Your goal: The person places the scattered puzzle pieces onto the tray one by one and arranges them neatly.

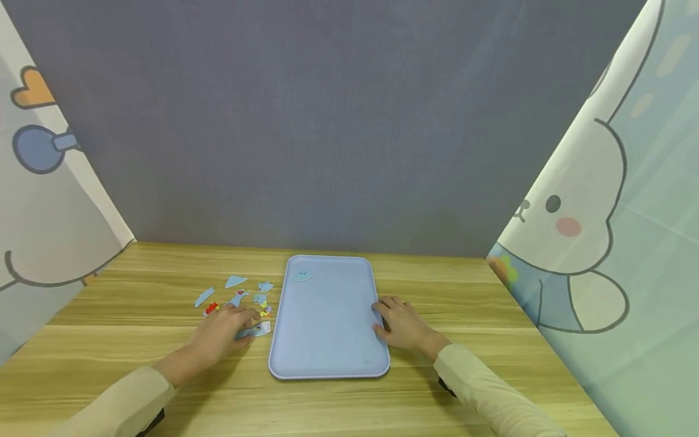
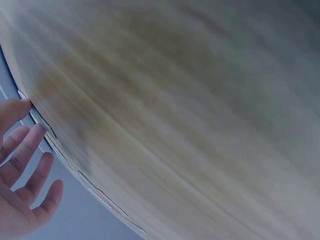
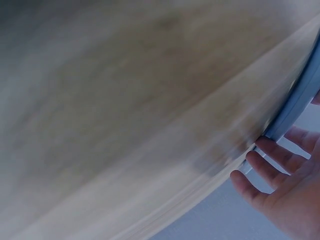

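My left hand (image 1: 221, 332) is low over the table, left of a pale blue tray (image 1: 327, 374). Thumb and forefinger pinch a flat light-blue puzzle piece (image 1: 263, 328) with a whitish end; in the left wrist view the fingertips (image 2: 37, 131) are right at its edge, the other fingers loosely spread. Just beyond that hand lie more irregular puzzle pieces, among them a red-marked one (image 1: 212, 308) and a plain blue one (image 1: 235, 281). Inside the tray, near its far left corner, sits one light-blue piece (image 1: 301, 277). My right hand (image 1: 403, 323) rests with relaxed fingers at the tray's right rim.
The wooden table (image 1: 448, 291) ends at a dark grey upright panel (image 1: 327, 133) behind. Cartoon-printed sheets stand on both sides, with a white rabbit (image 1: 579, 200) on the right one. A thin blue strip piece (image 1: 204, 297) lies farthest left.
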`<state>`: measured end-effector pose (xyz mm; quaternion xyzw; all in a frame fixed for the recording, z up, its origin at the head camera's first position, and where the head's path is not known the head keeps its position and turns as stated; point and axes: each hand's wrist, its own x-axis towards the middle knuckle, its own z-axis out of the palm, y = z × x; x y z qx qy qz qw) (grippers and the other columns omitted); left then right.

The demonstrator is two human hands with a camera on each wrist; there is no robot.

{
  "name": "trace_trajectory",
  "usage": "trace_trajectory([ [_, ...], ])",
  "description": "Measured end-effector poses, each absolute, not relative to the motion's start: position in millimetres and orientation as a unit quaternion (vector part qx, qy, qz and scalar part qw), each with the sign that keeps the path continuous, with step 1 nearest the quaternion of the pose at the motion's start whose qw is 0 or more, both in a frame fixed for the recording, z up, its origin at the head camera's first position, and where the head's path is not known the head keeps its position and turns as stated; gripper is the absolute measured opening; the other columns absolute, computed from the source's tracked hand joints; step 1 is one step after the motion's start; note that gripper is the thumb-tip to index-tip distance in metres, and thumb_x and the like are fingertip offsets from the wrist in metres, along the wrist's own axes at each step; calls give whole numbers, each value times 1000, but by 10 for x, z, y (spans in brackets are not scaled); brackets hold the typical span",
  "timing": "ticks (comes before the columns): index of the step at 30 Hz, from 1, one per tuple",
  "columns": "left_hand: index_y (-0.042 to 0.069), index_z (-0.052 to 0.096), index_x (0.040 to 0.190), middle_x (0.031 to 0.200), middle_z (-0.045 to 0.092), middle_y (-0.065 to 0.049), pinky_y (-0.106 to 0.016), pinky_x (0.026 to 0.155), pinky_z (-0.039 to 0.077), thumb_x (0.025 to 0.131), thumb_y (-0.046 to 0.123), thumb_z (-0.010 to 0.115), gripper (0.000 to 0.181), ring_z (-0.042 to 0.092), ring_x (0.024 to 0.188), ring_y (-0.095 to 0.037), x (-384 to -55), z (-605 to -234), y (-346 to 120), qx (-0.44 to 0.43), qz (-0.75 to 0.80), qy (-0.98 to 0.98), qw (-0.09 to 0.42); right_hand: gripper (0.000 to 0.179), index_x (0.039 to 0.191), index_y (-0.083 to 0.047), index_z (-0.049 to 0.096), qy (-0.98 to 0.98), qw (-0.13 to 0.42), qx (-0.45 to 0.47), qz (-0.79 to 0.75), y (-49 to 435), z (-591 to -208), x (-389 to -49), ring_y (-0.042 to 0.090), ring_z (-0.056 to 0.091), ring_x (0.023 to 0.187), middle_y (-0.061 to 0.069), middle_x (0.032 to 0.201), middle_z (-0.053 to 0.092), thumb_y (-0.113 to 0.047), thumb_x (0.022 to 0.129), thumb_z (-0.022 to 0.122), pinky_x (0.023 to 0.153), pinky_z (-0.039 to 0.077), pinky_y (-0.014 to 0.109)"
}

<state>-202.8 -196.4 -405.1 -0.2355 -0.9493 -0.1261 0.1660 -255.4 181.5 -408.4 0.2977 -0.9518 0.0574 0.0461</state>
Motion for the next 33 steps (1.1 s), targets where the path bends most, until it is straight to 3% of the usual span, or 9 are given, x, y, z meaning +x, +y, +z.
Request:
trace_trajectory([
  [22, 12, 66, 94, 70, 63, 11, -21, 58, 46, 65, 10, 79, 32, 53, 70, -9, -2048, -4044, -1976, -249, -136, -944, 169, 44, 124, -8, 53, -953, 46, 295, 52, 1805, -4063, -2541, 31, 46, 119, 12, 127, 51, -34, 88, 55, 90, 42, 58],
  [33, 13, 66, 91, 70, 61, 9, -25, 54, 44, 61, 11, 80, 33, 54, 66, -9, -2153, -3972, -1963, -275, -118, -925, 233, 45, 125, -9, 52, -955, 38, 290, 58, 1806, -4066, -2536, 31, 45, 121, 12, 129, 50, -35, 88, 54, 92, 40, 58],
])
